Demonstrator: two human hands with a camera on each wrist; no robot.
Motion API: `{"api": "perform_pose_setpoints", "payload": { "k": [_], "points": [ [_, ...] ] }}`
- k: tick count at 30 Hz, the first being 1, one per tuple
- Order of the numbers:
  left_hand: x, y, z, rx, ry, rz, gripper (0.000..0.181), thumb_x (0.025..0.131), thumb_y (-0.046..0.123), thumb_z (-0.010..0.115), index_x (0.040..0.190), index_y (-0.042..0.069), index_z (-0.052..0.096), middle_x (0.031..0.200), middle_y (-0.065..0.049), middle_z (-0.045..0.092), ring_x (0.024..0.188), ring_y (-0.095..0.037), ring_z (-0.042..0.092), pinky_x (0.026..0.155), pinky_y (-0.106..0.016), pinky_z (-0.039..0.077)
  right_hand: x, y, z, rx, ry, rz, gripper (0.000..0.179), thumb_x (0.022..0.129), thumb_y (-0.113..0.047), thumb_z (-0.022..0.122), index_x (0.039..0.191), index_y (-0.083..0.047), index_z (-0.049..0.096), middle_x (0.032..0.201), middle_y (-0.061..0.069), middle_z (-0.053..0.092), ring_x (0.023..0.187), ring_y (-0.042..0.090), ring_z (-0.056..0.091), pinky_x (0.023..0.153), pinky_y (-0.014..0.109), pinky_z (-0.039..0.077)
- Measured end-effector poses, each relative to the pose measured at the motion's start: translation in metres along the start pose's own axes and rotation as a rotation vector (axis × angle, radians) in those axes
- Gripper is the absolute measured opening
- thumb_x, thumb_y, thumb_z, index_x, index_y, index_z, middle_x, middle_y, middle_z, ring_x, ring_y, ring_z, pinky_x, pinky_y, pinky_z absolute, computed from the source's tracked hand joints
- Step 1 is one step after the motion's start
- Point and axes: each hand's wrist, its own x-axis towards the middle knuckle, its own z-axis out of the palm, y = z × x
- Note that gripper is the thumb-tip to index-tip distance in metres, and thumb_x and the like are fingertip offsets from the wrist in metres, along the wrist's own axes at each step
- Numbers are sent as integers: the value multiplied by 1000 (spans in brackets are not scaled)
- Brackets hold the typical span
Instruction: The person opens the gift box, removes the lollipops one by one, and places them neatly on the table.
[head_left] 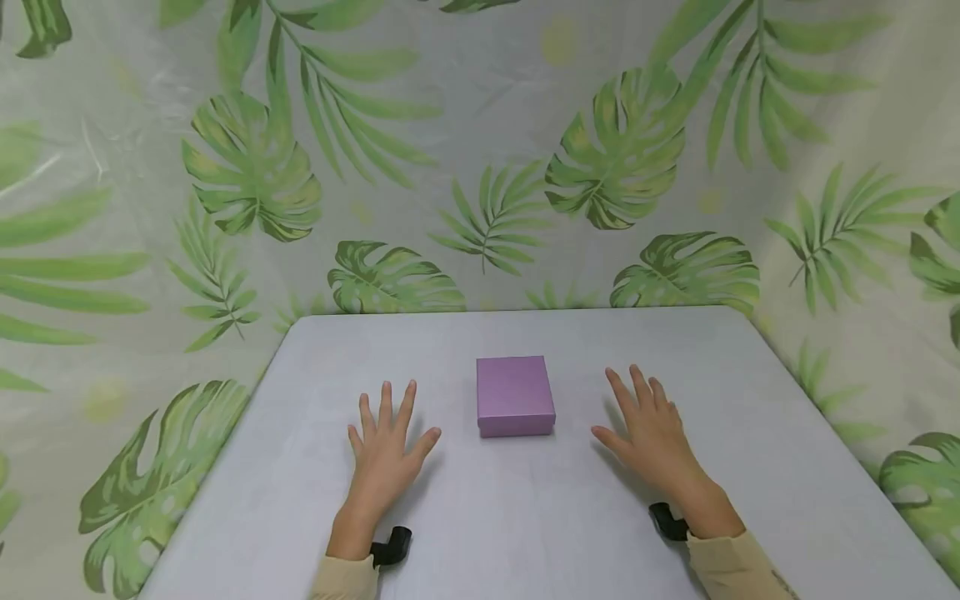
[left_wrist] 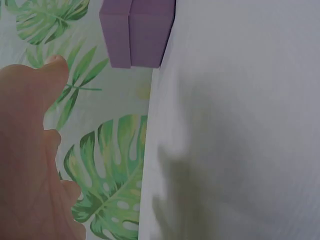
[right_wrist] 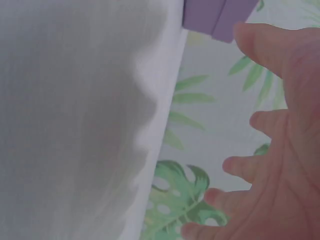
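A square purple box (head_left: 515,392) with its lid on sits on the white table, between the two hands. To its left, my left hand (head_left: 384,462) is spread palm down, fingers straight and apart from the box. On the other side my right hand (head_left: 654,442) is also spread, its thumb pointing toward the box and nothing held. In the left wrist view the box (left_wrist: 137,32) shows at the top, with the seam of its lid visible. The right wrist view has a corner of the box (right_wrist: 217,17) at the top, close to the thumb in that view.
The white table (head_left: 517,517) has its far edge against a curtain (head_left: 510,108) printed with green leaves, which also runs along both sides. Each wrist wears a black camera mount, the left one (head_left: 392,547) and the right one (head_left: 667,522). Both hands cast shadows on the tabletop.
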Motion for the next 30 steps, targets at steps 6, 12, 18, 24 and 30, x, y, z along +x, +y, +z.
{"api": "perform_pose_setpoints", "payload": {
  "k": [6,12,18,24,30],
  "points": [
    [4,8,3,-109,-37,-21,80,96,70,44,161,43,5,169,-8,-1,151,-40,-14,108,-79,4,2,-8,-4,139,-38,-27,86,96,-50,64,163,-22,17,165,23,11,145,55,13,99,82,25],
    [12,13,-7,-180,-70,-55,83,97,69,44,161,40,2,169,-7,-1,151,-43,-9,109,-78,13,9,-15,-11,231,-69,-48,80,98,-45,63,162,-20,21,163,22,17,146,48,19,102,76,30],
    [30,22,-20,-333,-98,-31,81,97,65,48,162,35,10,168,-8,9,152,-37,4,114,-70,15,26,-24,-19,318,-108,-69,76,100,-45,61,161,-18,25,162,15,26,147,40,25,110,68,27],
    [47,31,-24,-495,-148,-110,77,92,75,45,158,45,19,164,-2,26,147,-36,28,112,-66,29,43,-39,-27,405,-157,-57,72,100,-44,61,160,-19,29,161,9,31,147,33,27,113,62,29],
    [59,39,-20,-637,-168,-142,75,93,71,50,158,42,26,160,-13,34,143,-40,36,107,-65,36,58,-56,-29,487,-195,-1,72,99,-42,63,159,-20,30,158,10,35,139,39,39,104,61,42]
  ]
}}
